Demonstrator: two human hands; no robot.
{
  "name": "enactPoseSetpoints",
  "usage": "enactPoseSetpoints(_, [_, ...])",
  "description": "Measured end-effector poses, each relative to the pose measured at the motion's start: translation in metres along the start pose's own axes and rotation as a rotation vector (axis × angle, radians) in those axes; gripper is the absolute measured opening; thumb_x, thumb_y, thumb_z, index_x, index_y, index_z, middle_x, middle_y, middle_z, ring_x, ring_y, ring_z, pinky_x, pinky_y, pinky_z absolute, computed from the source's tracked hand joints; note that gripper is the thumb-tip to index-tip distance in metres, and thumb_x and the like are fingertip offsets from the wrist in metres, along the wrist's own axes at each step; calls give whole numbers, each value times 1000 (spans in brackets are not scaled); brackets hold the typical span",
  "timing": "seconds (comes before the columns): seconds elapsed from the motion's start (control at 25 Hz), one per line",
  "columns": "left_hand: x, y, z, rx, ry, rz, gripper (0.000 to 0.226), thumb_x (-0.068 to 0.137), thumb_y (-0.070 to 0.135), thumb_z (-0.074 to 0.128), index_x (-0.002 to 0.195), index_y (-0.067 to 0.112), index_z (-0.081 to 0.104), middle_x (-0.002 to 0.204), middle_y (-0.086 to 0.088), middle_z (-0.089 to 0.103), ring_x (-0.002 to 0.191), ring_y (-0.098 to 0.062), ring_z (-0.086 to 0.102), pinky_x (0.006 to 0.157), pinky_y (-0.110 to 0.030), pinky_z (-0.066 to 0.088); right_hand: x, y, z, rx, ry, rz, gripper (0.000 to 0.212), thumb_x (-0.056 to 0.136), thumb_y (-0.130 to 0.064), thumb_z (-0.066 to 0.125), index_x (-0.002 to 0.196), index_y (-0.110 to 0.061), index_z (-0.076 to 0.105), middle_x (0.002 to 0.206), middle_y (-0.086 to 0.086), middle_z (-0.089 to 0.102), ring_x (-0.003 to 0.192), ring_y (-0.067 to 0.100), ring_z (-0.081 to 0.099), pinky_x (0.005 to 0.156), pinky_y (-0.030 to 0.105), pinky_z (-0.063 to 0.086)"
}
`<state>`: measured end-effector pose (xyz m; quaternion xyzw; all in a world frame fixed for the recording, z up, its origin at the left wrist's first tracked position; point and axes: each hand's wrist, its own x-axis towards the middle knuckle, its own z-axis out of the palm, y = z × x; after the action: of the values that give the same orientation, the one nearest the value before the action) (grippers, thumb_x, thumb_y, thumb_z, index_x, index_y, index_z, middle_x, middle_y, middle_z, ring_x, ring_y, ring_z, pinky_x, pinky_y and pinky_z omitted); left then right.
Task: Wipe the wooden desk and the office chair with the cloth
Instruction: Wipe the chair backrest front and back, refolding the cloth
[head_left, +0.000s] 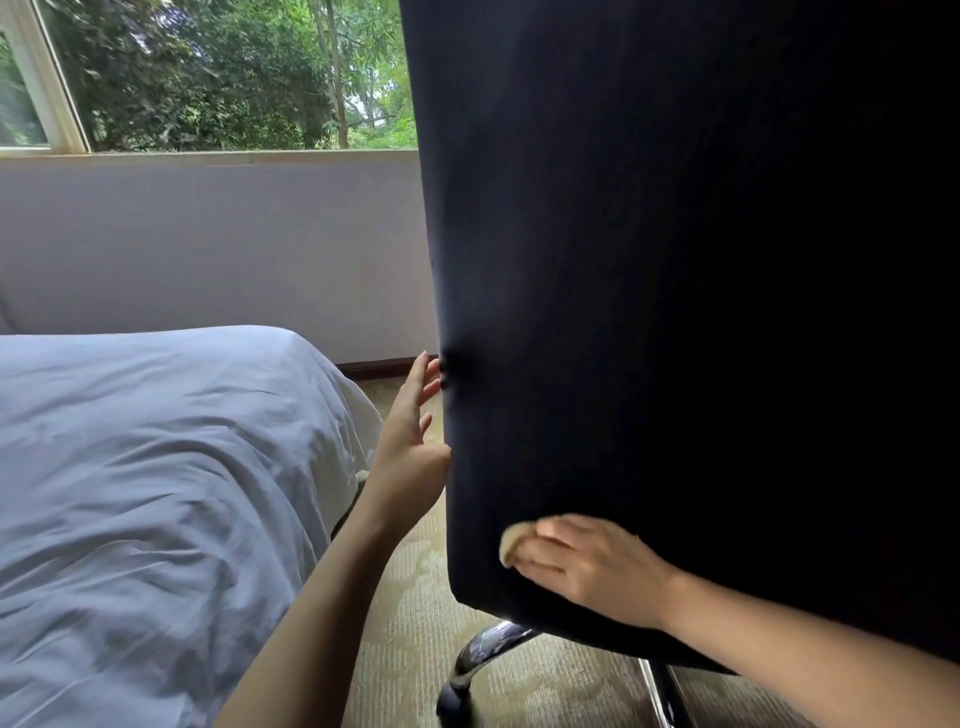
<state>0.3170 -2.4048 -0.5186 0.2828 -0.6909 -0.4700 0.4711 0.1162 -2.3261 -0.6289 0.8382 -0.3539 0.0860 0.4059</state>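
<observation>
The cloth (511, 543), a small pale wad, sits under the right hand (587, 561). Its fingers lie flat over the cloth and press it against the low corner of the office chair's (675, 312) dark backrest, so only a bit of cloth peeks out past the fingertips. To the left of it and higher up, the left hand (410, 441) is open with fingers loosely spread. Its heel rests against the backrest's side edge and its fingertips reach that edge, apparently to steady it.

Below both hands a chrome leg (483, 649) curves down to a caster (452, 704) on the carpet (410, 649). The worry from here is that the chair rolls and swivels. A hard push with the cloth could turn the backrest away from the left hand or send it towards the bed (156, 467) on the left. The wad is small too, and could slip from under flat fingers.

Beyond the bed, a window (208, 73) shows trees. The table is not in view.
</observation>
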Motion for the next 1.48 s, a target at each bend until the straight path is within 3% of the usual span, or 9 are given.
enactPoseSetpoints(0.16, [-1, -1, -3, 25, -55, -22, 94, 69, -31, 38, 149, 15, 16, 137, 12, 38, 125, -1, 37, 103, -29, 28, -37, -5, 0, -36, -275, -333, 21, 91, -16, 54, 87, -31, 69, 89, -19, 60, 91, 3, 55, 89, 17, 44])
enactPoseSetpoints(0.28, [-2, -1, -4, 20, -67, -21, 96, 69, -31, 37, 150, 15, 12, 146, 5, 33, 130, -3, 32, 106, -29, 26, -19, 18, -20, -85, -231, -403, 21, 94, -17, 52, 86, -28, 68, 88, -15, 60, 91, 6, 57, 86, 20, 46])
enactPoseSetpoints(0.44, [-2, -1, -5, 7, -74, -15, 97, 69, -32, 35, 150, 16, 11, 148, 4, 29, 134, -5, 28, 109, -28, 24, 43, 68, -66, -142, 60, -221, 30, 96, -9, 45, 99, -19, 73, 97, -6, 69, 83, 16, 64, 81, 26, 52])
enactPoseSetpoints(0.64, [-2, -2, -7, 4, -76, -21, 97, 68, -33, 32, 150, 16, 11, 152, 1, 26, 136, -6, 29, 107, -24, 24, 136, 118, -122, -304, 408, 161, 32, 87, -3, 57, 113, -17, 70, 104, 1, 70, 83, 28, 62, 68, 31, 52])
enactPoseSetpoints(0.88, [-2, -8, -11, -19, -74, -23, 94, 69, -30, 34, 149, 16, 17, 150, 4, 30, 138, -10, 31, 110, -29, 27, 178, 108, -99, -210, 698, 520, 37, 87, 4, 54, 115, -14, 69, 110, 3, 69, 86, 31, 60, 71, 39, 53])
enactPoseSetpoints(1.04, [-2, -13, -1, -4, -35, 17, 87, 62, -1, 42, 142, 29, 24, 143, 16, 35, 133, 3, 33, 110, -27, 28, 140, 62, -47, -172, 541, 439, 31, 90, -6, 53, 115, -15, 69, 109, 1, 69, 91, 22, 42, 70, 33, 53])
enactPoseSetpoints(1.2, [-12, -30, 8, 29, -71, -29, 83, 68, -12, 43, 134, 38, 29, 131, 10, 49, 122, 4, 45, 106, -27, 35, 99, 15, 2, -133, 337, 389, 28, 94, -13, 48, 104, -19, 72, 102, -5, 69, 91, 18, 51, 75, 28, 51])
enactPoseSetpoints(1.36, [-33, -43, 15, 227, -108, -115, 86, 81, -14, 48, 142, 38, 14, 145, 13, 31, 132, 4, 31, 106, -8, 23, 60, -20, 35, -30, 123, 264, 27, 89, -10, 48, 97, -17, 72, 95, -4, 67, 86, 14, 63, 83, 24, 49])
enactPoseSetpoints(1.48, [-45, -46, 25, 275, -155, -194, 93, 77, -14, 45, 151, 24, 3, 158, -4, 11, 145, -13, 10, 118, -34, 16, 34, -34, 46, 7, 30, 206, 37, 86, -6, 39, 91, -19, 72, 91, -6, 67, 85, 11, 63, 83, 22, 51])
